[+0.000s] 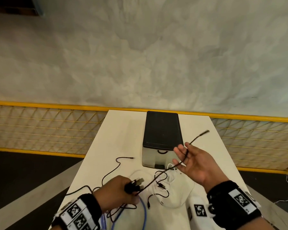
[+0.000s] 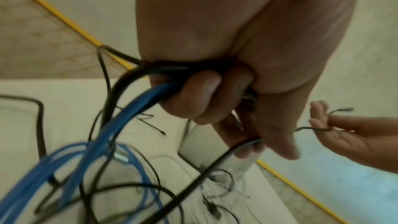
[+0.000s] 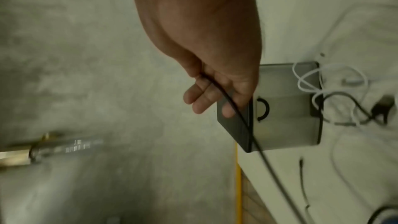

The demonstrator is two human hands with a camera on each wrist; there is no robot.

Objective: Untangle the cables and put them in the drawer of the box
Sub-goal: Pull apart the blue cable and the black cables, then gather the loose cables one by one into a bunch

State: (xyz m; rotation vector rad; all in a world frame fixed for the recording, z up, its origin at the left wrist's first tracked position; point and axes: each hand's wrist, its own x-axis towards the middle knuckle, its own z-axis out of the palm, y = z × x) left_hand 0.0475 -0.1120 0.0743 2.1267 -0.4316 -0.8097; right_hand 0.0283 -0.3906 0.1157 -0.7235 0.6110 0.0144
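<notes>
My left hand (image 1: 123,188) (image 2: 206,94) grips a bundle of black plugs and cords together with a blue cable (image 1: 145,211) (image 2: 133,108), low over the near part of the white table (image 1: 123,130). From that bundle a thin black cable (image 1: 199,136) (image 3: 234,108) stretches up to my raised right hand (image 1: 183,153) (image 2: 323,120) (image 3: 206,98). There it is pinched between nearly straight fingers, its plug end sticking out beyond them. The black-topped box (image 1: 162,130) stands behind, and its translucent drawer (image 1: 150,160) (image 3: 286,108) is closed.
Loose white cable (image 1: 170,176) (image 3: 305,76) and more thin black cords (image 1: 118,163) lie tangled on the table in front of the box. A yellow mesh fence (image 1: 40,128) runs behind the table, and the floor drops away on both sides.
</notes>
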